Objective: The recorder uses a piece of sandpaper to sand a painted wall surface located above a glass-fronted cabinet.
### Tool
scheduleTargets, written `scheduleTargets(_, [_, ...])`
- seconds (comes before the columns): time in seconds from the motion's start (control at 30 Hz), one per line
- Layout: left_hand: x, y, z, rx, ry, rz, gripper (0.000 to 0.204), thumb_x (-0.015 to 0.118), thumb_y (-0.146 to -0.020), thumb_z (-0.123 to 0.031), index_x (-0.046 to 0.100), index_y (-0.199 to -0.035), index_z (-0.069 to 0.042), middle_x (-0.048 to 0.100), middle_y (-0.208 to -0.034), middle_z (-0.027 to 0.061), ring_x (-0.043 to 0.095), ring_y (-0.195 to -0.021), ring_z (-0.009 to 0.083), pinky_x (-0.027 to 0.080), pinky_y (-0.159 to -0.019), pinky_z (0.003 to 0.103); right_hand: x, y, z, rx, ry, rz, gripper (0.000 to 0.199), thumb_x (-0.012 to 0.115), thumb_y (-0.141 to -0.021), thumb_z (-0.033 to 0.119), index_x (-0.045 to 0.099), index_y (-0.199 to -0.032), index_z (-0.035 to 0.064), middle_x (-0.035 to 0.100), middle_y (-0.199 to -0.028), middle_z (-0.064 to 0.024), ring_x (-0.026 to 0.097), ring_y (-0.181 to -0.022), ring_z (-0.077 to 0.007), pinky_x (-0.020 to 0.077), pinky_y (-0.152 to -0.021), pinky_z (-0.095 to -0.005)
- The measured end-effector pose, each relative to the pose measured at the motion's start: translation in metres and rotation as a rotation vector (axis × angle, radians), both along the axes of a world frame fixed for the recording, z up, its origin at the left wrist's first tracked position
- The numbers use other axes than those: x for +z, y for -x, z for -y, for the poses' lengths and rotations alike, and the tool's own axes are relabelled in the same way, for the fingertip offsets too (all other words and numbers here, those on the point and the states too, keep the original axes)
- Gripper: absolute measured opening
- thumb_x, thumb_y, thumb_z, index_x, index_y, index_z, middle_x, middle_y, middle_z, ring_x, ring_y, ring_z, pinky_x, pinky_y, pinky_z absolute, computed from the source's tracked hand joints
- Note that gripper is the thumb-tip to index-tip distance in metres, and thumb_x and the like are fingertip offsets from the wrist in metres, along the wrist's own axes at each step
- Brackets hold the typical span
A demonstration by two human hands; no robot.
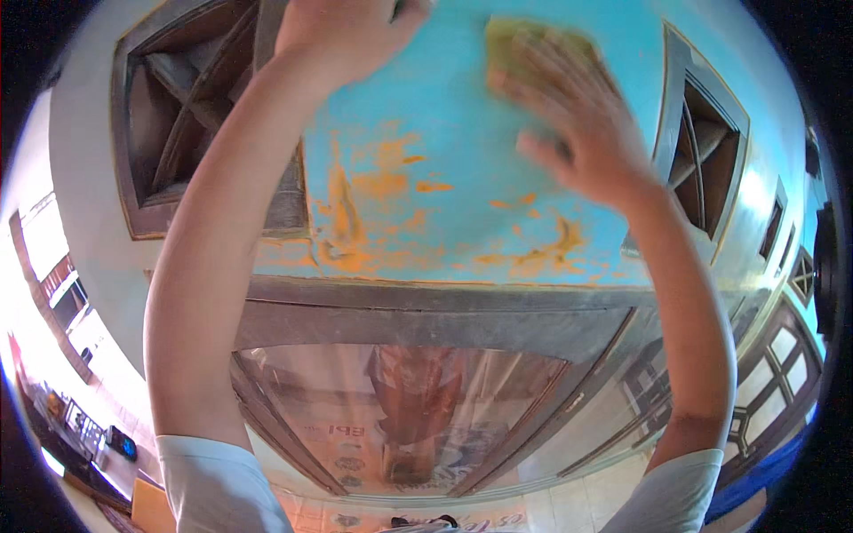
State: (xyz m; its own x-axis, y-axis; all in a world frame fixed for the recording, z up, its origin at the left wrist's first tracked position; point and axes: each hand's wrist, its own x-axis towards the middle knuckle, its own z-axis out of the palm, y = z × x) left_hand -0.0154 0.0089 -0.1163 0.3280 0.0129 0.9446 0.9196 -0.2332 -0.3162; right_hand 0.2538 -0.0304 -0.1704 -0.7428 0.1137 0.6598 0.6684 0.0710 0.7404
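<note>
My right hand [569, 107] lies over a yellowish sheet that looks like sandpaper [502, 53], pressing it to the turquoise wall [444, 98] at the upper right. Motion smears the fingers and the sheet. My left hand [355, 40] is raised to the top edge of the picture, against or close to the wall. Its fingers are mostly cut off, so what they do is hidden. Below and between the arms, orange patches [382, 184] of filler or bare coat show through the paint.
A dark wooden vent frame [133, 209] with crossed slats is set in the wall at left, and another vent frame [737, 124] at right. Under the painted part runs a brown wooden beam [426, 311] above reflective glass panes [311, 382]. A panelled door [773, 355] stands far right.
</note>
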Motion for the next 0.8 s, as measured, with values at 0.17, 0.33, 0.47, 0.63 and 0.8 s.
scheduleTargets(0.17, [-0.011, 0.009, 0.011, 0.041, 0.014, -0.025, 0.059, 0.041, -0.105, -0.042, 0.032, -0.157, -0.016, 0.024, -0.165, 0.0120, 0.017, -0.153, 0.0362, 0.013, -0.126, 0.050, 0.073, 0.041, 0.003, 0.198, 0.011, -0.373, 0.058, 0.053, -0.100, 0.043, 0.049, -0.147, 0.0093, 0.032, -0.161, -0.0181, 0.024, -0.151, -0.0380, 0.0233, -0.121, -0.0499])
scheduleTargets(0.33, [-0.025, 0.039, 0.020, 0.065, 0.160, 0.049, 0.058, 0.041, -0.106, -0.041, 0.031, -0.158, -0.016, 0.020, -0.166, 0.0114, 0.014, -0.154, 0.0350, 0.010, -0.125, 0.054, -0.022, 0.062, -0.018, 0.147, -0.025, -0.300, 0.051, 0.058, -0.096, 0.047, 0.053, -0.144, 0.0324, 0.040, -0.158, -0.0045, 0.034, -0.147, -0.0312, 0.0218, -0.121, -0.0574])
scheduleTargets(0.47, [-0.035, 0.035, 0.015, 0.019, 0.128, 0.099, 0.058, 0.041, -0.106, -0.040, 0.029, -0.158, -0.017, 0.019, -0.166, 0.0112, 0.014, -0.154, 0.0345, 0.009, -0.125, 0.055, -0.034, 0.046, -0.005, 0.083, -0.026, -0.201, 0.050, 0.059, -0.095, 0.050, 0.053, -0.143, 0.0365, 0.042, -0.156, -0.0008, 0.035, -0.146, -0.0297, 0.0204, -0.118, -0.0665])
scheduleTargets(0.63, [-0.038, 0.030, 0.009, 0.059, 0.119, 0.074, 0.062, 0.040, -0.105, -0.041, 0.027, -0.158, -0.011, 0.018, -0.166, 0.0130, 0.013, -0.154, 0.0332, 0.009, -0.126, 0.054, 0.021, 0.043, -0.008, 0.059, -0.173, -0.257, 0.053, 0.057, -0.097, 0.048, 0.049, -0.147, 0.0345, 0.037, -0.160, -0.0025, 0.029, -0.150, -0.0319, 0.0160, -0.120, -0.0642])
scheduleTargets(0.8, [-0.037, 0.045, 0.009, 0.108, 0.188, 0.022, 0.063, 0.040, -0.105, -0.039, 0.024, -0.159, -0.011, 0.017, -0.166, 0.0125, 0.012, -0.155, 0.0333, 0.009, -0.126, 0.054, 0.011, 0.093, -0.023, 0.181, -0.030, -0.360, 0.053, 0.058, -0.098, 0.043, 0.050, -0.146, 0.0235, 0.037, -0.160, -0.0098, 0.029, -0.150, -0.0346, 0.0217, -0.120, -0.0572])
